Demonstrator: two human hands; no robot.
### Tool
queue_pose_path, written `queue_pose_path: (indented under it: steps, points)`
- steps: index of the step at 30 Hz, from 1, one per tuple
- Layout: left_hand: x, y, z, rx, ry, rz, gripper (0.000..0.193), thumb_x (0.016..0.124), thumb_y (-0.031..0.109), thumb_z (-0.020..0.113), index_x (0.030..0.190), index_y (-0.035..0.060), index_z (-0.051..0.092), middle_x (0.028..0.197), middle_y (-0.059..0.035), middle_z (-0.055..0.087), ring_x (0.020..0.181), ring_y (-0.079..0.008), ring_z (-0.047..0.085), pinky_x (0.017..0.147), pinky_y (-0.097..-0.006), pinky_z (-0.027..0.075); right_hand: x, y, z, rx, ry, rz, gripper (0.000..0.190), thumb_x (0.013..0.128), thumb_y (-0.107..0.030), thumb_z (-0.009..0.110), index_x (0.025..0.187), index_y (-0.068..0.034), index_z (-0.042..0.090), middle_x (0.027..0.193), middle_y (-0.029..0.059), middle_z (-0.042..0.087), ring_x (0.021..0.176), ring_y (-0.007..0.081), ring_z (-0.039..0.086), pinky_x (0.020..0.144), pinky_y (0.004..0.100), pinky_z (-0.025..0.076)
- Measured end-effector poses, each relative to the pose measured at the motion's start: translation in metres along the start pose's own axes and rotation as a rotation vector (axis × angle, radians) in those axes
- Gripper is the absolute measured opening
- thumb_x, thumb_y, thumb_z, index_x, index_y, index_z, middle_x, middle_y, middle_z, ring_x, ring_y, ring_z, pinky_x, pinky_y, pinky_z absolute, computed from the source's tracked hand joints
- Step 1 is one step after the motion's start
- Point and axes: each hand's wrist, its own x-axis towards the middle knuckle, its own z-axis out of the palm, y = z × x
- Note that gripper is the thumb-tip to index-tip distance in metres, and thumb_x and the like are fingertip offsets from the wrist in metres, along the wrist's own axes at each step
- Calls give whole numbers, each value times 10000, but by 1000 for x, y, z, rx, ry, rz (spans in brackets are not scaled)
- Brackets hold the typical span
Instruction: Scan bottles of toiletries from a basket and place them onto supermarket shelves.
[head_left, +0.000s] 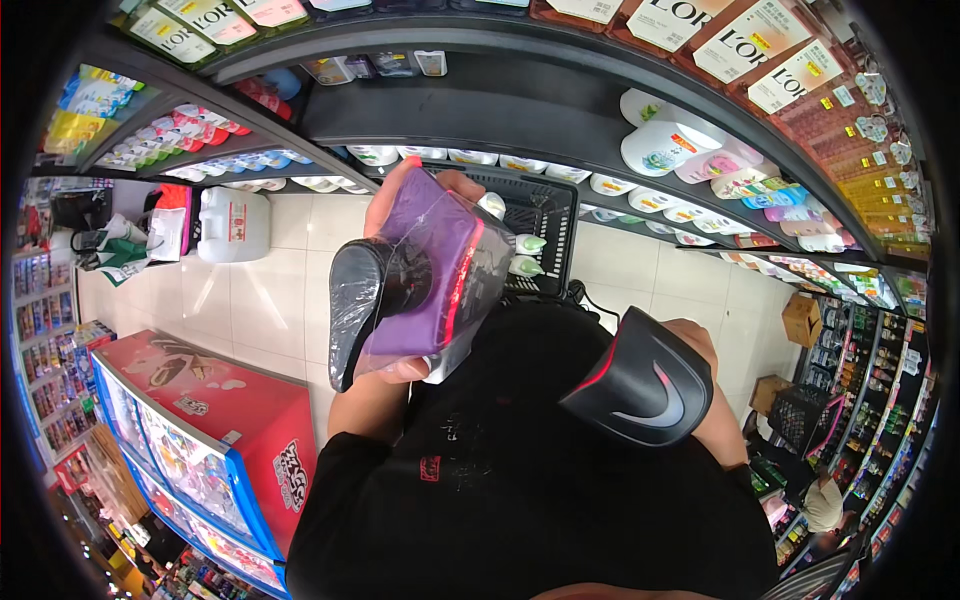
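Note:
In my left hand (384, 204) is a purple pump bottle (412, 322) with a black pump head, wrapped in clear film and tilted. Parts of the fingers show above and below it; the bottle hides the palm. My right hand (691, 335) grips a black bottle (652, 386) with a silver curved mark and a red edge, held beside my torso. Its fingers are mostly behind the bottle. Beyond the purple bottle, a black plastic shopping basket (571, 225) holds white bottles with pale green caps (527, 266), partly covered by the left hand's bottle.
Black store shelving (480, 112) with rows of bottles runs across the front. A white jerrycan (234, 225) stands on the tiled floor at left, near a red and blue display freezer (225, 420). At far right are cardboard boxes (802, 319), more shelves and another person (823, 502).

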Motion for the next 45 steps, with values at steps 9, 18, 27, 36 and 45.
queue_pose_path:
  steps: [9, 18, 27, 36, 45]
  points:
    - [-1, -8, -7, 4, -55, 10, 1421, 439, 699, 863, 1513, 39, 209, 1286, -236, 469, 1142, -278, 531, 965, -386, 447, 3, -2, -2, -49, -3, -24, 662, 599, -382, 805, 1110, 12, 659, 1013, 155, 686, 844, 309, 680, 785, 380, 465]
    - [-2, -12, -7, -33, -55, 27, 1401, 459, 673, 868, 1514, 34, 204, 1297, -252, 452, 1153, -290, 523, 965, -397, 452, 5, -3, 1, 61, 22, -3, 605, 630, -342, 787, 1087, 33, 658, 983, 165, 683, 800, 310, 683, 735, 380, 489]
    - [3, 3, -3, -55, -231, 134, 1407, 452, 660, 876, 1514, 32, 199, 1311, -252, 444, 1167, -285, 517, 967, -393, 450, 0, -2, 2, -104, 60, -88, 614, 642, -353, 765, 1112, 26, 657, 1005, 168, 685, 829, 309, 679, 760, 384, 480]
    - [-5, 8, 5, -5, -50, -40, 1385, 459, 658, 876, 1519, 57, 217, 1302, -248, 452, 1160, -287, 525, 963, -391, 451, -1, -2, 3, -1, 32, -19, 643, 616, -363, 776, 1126, 10, 658, 1025, 158, 685, 859, 301, 679, 783, 381, 470]
    - [-5, -13, -10, -65, -83, 12, 1404, 437, 638, 895, 1519, 58, 215, 1296, -244, 456, 1159, -286, 526, 963, -386, 454, 2, 0, 4, 58, 27, -50, 657, 603, -365, 801, 1105, 32, 651, 969, 169, 686, 774, 324, 685, 715, 379, 499]
